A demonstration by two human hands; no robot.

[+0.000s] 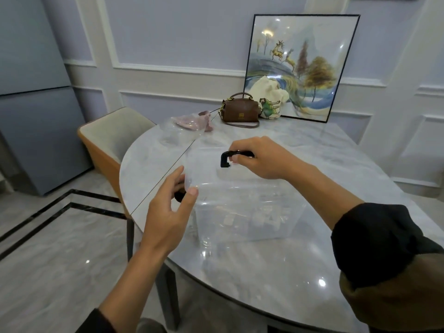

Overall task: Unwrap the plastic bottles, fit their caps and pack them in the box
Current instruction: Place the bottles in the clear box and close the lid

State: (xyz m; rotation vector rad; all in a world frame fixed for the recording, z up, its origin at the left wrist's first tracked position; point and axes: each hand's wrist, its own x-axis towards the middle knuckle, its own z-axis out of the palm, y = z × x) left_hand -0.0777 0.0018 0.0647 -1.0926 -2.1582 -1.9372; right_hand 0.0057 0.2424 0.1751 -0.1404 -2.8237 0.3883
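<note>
My left hand [168, 212] grips a clear plastic bottle [201, 171] at its lower end, just above the left side of the box. A small dark part [180, 196] shows between the fingers. My right hand [264, 157] pinches a black pump cap [225, 159] with a bent nozzle, held over the bottle's upper end. Below both hands a clear plastic box [283, 227] stands on the marble table [264, 280], with several pale, blurry items inside. The bottle is see-through and its outline is faint.
Crumpled clear wrapping [177, 131] and a pinkish bag [192, 121] lie at the back left of the table. A brown handbag [240, 111], a cream cloth bag [269, 92] and a framed picture [305, 66] stand at the back. A chair [108, 138] is at the left.
</note>
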